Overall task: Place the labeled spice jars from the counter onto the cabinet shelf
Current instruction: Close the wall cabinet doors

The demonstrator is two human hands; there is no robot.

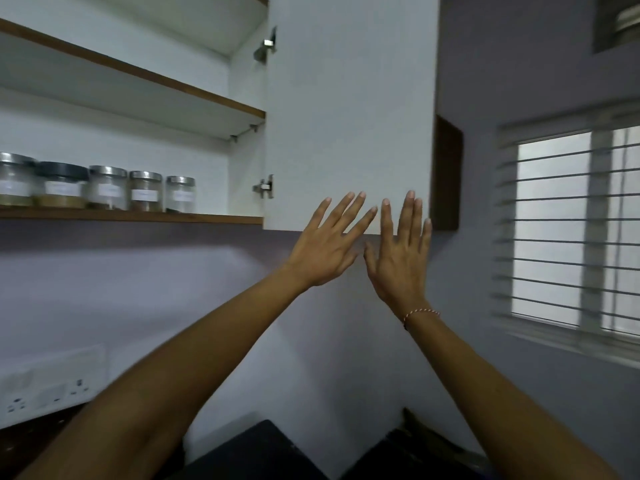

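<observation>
Hands: left hand [329, 244] and right hand [401, 251] spread flat, holding nothing, at cabinet door [346, 116] lower edge.
Risk: door swings toward 9 o'clock; spice jars [107, 188] near shelf [138, 216] edge may be struck.

A home kitchen. A white wall cabinet [346, 109] stands open at the left, its wood-edged shelf [131, 216] carrying 5 labelled spice jars [107, 187] in a row. Below, a switch-and-socket panel [48, 393] sits on the lilac wall; a barred window [571, 223] lies right.
</observation>
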